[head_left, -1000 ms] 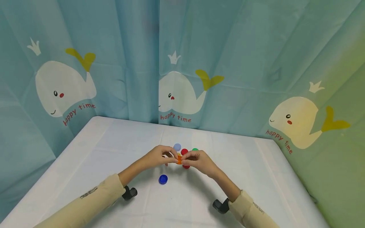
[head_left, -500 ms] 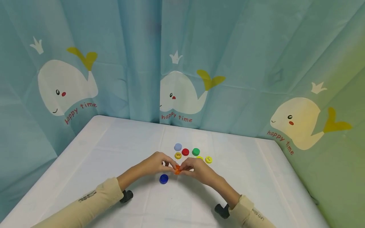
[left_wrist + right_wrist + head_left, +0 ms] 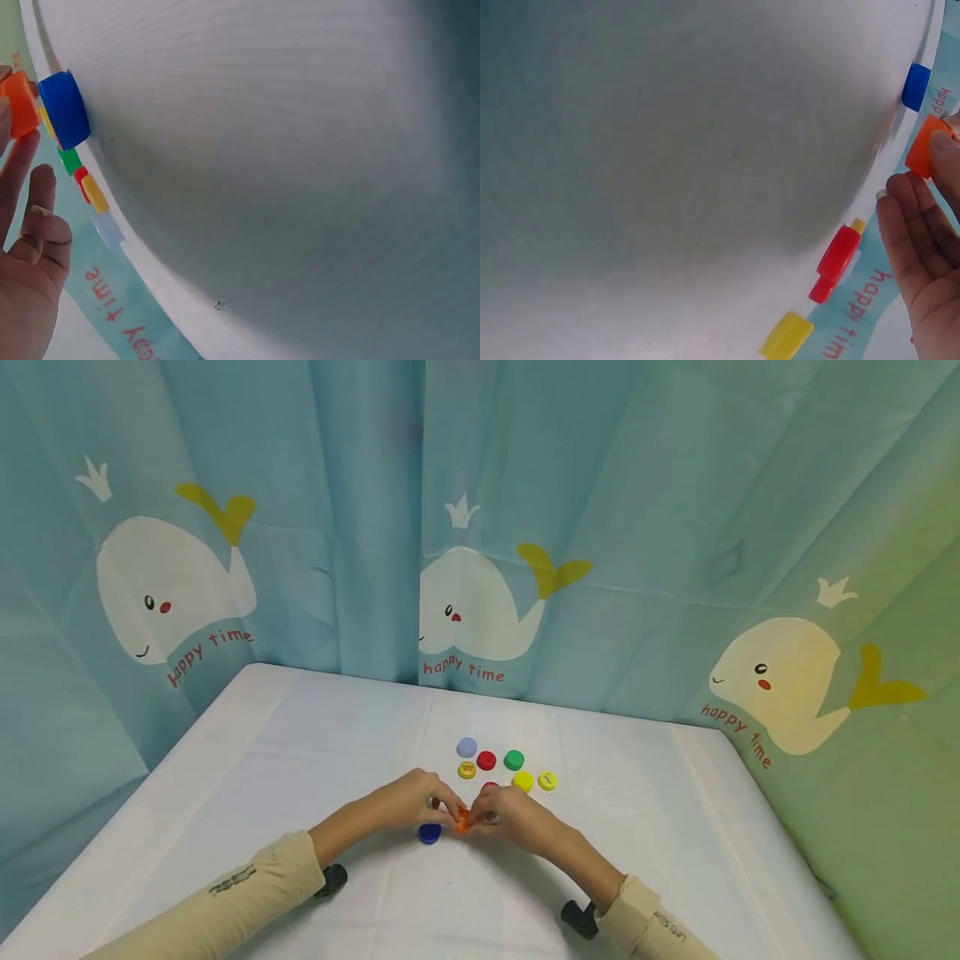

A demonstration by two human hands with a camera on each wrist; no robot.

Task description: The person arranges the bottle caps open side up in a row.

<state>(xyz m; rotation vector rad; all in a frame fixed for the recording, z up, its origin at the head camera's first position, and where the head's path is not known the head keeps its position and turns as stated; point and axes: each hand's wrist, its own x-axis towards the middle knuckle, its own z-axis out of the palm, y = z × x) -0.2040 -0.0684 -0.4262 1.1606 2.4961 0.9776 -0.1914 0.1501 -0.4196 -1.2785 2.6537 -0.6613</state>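
Observation:
Both hands pinch one orange bottle cap between thumbs and fingertips, the left hand on one side and the right hand on the other. In the left wrist view the orange cap stands on edge, with the other fingers of that hand loosely bent below it. The right wrist view has the thumb pressed on the cap. A dark blue cap lies on the table just under the left fingertips, partly covered by them.
Beyond the hands, several caps lie on the white table: light blue, red, green, golden and two yellow, one yellow cap rightmost. Another red cap is partly behind the right hand. A whale-print curtain hangs behind.
Both hands have come nearer the person with the orange cap, from over the cluster of caps to beside the blue one. More of the cluster now shows.

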